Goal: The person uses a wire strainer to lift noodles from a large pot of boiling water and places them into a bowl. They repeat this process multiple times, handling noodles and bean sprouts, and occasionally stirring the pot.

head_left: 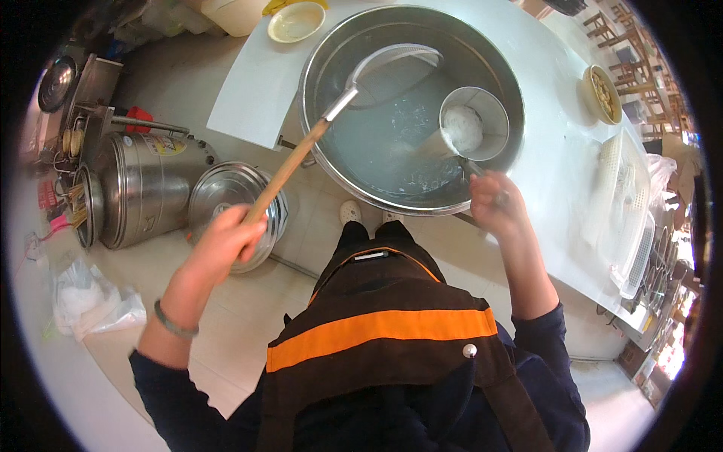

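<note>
A large round steel pot (395, 195) stands before me with cloudy, pale liquid (373, 147) inside. My left hand (237, 231) grips the wooden handle of a wire-mesh skimmer (390, 76), whose round head is over the left and far part of the pot. In my right hand (497, 200) is the handle of a deep metal ladle (488, 130). The ladle is tilted over the pot's right side, and liquid runs from its lip into the pot. Some whitish liquid or foam shows inside the ladle; I cannot tell which.
The pot stands at a white table (248, 96). A cream bowl (296, 22) sits at its far left, another bowl with food (601, 93) at right, near white plastic baskets (610, 198). Left on the floor are a steel barrel cooker (149, 186), a round lid (226, 186) and plastic bags (93, 299).
</note>
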Demonstrator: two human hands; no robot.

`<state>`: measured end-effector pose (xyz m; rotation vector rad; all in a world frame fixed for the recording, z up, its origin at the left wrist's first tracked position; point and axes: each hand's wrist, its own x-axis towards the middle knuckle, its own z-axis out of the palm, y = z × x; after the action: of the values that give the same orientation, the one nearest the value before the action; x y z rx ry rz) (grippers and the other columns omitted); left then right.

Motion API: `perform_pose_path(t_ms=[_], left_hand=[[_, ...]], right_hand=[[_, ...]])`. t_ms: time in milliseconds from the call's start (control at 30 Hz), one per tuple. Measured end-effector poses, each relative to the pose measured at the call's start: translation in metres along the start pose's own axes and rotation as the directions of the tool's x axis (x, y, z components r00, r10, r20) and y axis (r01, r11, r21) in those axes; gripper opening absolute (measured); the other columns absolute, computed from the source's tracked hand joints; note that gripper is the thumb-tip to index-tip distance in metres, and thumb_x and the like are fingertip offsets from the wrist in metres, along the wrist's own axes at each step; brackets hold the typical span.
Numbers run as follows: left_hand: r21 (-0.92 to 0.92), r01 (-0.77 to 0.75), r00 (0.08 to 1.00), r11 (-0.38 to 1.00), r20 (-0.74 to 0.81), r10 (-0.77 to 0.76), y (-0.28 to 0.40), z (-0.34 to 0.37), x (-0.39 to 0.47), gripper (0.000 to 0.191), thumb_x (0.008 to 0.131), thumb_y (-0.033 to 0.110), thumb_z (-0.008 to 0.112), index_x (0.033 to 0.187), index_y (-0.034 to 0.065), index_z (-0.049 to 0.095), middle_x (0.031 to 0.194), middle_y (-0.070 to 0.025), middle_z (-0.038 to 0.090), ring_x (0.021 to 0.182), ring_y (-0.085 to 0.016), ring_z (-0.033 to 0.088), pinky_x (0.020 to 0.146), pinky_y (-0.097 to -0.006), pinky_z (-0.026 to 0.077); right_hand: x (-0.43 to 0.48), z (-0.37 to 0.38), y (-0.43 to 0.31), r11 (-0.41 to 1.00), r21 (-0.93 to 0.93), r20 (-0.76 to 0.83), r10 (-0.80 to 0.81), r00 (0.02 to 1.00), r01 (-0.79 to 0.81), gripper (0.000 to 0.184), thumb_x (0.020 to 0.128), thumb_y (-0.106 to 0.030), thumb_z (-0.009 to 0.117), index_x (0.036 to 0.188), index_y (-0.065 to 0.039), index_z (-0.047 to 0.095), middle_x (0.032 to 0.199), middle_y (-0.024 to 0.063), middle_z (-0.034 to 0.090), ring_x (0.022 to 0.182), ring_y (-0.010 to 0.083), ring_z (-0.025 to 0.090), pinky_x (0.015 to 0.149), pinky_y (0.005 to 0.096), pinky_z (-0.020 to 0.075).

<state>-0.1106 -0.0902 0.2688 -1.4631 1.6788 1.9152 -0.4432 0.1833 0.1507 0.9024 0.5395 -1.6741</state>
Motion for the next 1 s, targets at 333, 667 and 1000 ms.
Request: perform_pose_path(t_ms=[333, 667, 1000], left_hand=[[0.366, 0.171, 0.982, 0.915, 0.015, -0.189, 0.034, 0.036, 0.163, 0.020, 0.086, 0.019, 0.058, 0.081, 0.0006, 0.052, 0.066, -0.0033, 0.050, 0.052, -0.013, 0.049, 0.044, -0.0275, 0.040], [0.835, 0.091, 0.966, 0.543, 0.059, -0.253, 0.071, 0.066, 0.226, 0.027, 0.084, 0.013, 0.051, 0.096, -0.0108, 0.055, 0.066, -0.0132, 0.057, 0.051, -0.020, 0.056, 0.046, -0.0339, 0.047], [0.549, 0.329, 0.859, 0.769, 0.165, -0.485, 0.060, 0.080, 0.232, 0.023, 0.090, 0.020, 0.049, 0.101, -0.0007, 0.050, 0.074, -0.0085, 0.058, 0.058, -0.014, 0.055, 0.046, -0.0279, 0.043]], right_hand=[[0.011, -0.008, 0.001, 0.997, 0.065, -0.056, -0.027, 0.998, 0.030, 0.015, 0.089, -0.012, 0.051, 0.094, 0.001, 0.045, 0.064, 0.0011, 0.053, 0.052, 0.0090, 0.049, 0.045, 0.0204, 0.0361], [0.017, -0.016, -0.001, 0.989, 0.149, -0.035, 0.003, 0.999, 0.002, 0.015, 0.089, -0.013, 0.051, 0.094, 0.000, 0.045, 0.065, 0.0005, 0.053, 0.052, 0.0091, 0.049, 0.046, 0.0211, 0.0374], [0.028, -0.016, 0.001, 0.987, 0.162, -0.012, -0.017, 1.000, 0.019, 0.016, 0.089, -0.013, 0.052, 0.095, 0.000, 0.045, 0.063, 0.0001, 0.051, 0.054, 0.0089, 0.047, 0.048, 0.0214, 0.0366]])
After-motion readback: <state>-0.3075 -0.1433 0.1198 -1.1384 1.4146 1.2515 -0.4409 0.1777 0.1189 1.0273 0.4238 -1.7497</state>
